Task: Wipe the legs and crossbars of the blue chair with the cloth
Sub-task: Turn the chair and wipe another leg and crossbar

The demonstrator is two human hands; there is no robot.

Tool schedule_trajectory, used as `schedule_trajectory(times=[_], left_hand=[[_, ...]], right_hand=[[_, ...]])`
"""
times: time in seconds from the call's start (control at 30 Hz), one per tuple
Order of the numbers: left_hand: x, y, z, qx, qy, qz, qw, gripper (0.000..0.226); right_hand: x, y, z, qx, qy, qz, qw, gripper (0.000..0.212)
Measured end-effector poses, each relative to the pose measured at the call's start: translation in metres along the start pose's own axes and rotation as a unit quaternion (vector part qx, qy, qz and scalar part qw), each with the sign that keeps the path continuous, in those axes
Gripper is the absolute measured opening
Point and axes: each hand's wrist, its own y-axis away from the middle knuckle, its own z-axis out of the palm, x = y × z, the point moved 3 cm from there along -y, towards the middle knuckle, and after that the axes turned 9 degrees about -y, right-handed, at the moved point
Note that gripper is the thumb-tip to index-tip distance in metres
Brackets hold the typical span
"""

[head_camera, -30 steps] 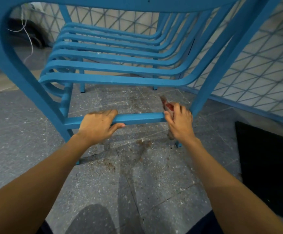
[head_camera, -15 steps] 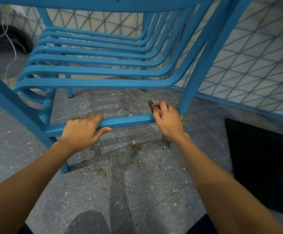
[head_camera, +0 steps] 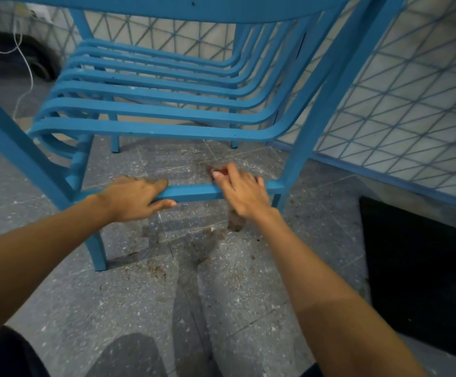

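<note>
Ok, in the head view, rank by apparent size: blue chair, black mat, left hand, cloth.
Blue chair
Black mat, partly cut off
Left hand
Cloth, mostly hidden under the right hand, so its true size is unsure

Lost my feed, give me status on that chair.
Left hand gripping crossbar. Right hand pressing cloth on it. Nothing in the way.

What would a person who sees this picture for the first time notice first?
The blue chair fills the upper half, its slats curving above a speckled grey floor. Both hands rest on its low crossbar: the left hand grips it, and the right hand presses a reddish cloth against it.
</note>
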Motion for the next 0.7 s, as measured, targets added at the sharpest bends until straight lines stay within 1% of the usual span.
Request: schedule_trajectory(times=[0.03,0.07,0.1,0.17,0.2,0.23,0.27,0.3,0.43,0.5,0.57,0.63,0.7], left_hand=[[-0.001,-0.001,0.000,0.001,0.004,0.009,1.000,0.097],[-0.002,-0.002,0.001,0.007,0.002,0.015,1.000,0.094],[-0.002,-0.003,0.002,0.013,-0.007,0.020,1.000,0.089],[0.001,-0.004,0.002,0.021,-0.021,0.023,0.999,0.082],[0.002,-0.005,0.002,0.026,-0.019,0.021,0.999,0.080],[0.001,-0.003,0.002,0.028,-0.017,0.017,0.999,0.079],[0.001,-0.004,0.002,0.030,-0.016,0.017,0.999,0.078],[0.001,-0.004,0.003,0.032,-0.015,0.019,0.999,0.077],[-0.002,-0.003,0.008,0.041,-0.012,0.023,0.999,0.077],[-0.002,-0.002,0.008,0.046,-0.010,0.028,0.998,0.080],[-0.002,-0.003,0.010,0.056,-0.009,0.030,0.998,0.087],[-0.003,-0.004,0.011,0.065,-0.002,0.026,0.998,0.095],[-0.002,-0.005,0.011,0.055,0.005,0.018,0.998,0.099]], right_hand=[[0.011,-0.003,-0.008,0.000,-0.006,0.020,1.000,0.048],[0.021,-0.006,-0.016,-0.021,-0.014,0.036,0.999,0.053],[0.030,-0.010,-0.023,-0.069,-0.027,0.053,0.996,0.061],[0.041,-0.013,-0.034,-0.205,-0.055,0.066,0.975,0.083],[0.044,-0.013,-0.039,-0.255,-0.061,0.051,0.964,0.093],[0.046,-0.014,-0.040,-0.279,-0.067,0.031,0.957,0.099],[0.047,-0.015,-0.042,-0.279,-0.070,0.020,0.958,0.099],[0.048,-0.016,-0.043,-0.260,-0.069,0.015,0.963,0.097],[0.037,-0.020,-0.025,-0.132,-0.016,0.021,0.991,0.076],[0.017,-0.016,-0.014,-0.100,-0.009,0.014,0.995,0.071],[-0.015,-0.013,0.002,-0.095,-0.007,-0.010,0.995,0.074],[-0.053,-0.009,0.024,-0.098,0.014,-0.043,0.994,0.082],[-0.075,-0.002,0.042,-0.081,0.036,-0.077,0.993,0.086]])
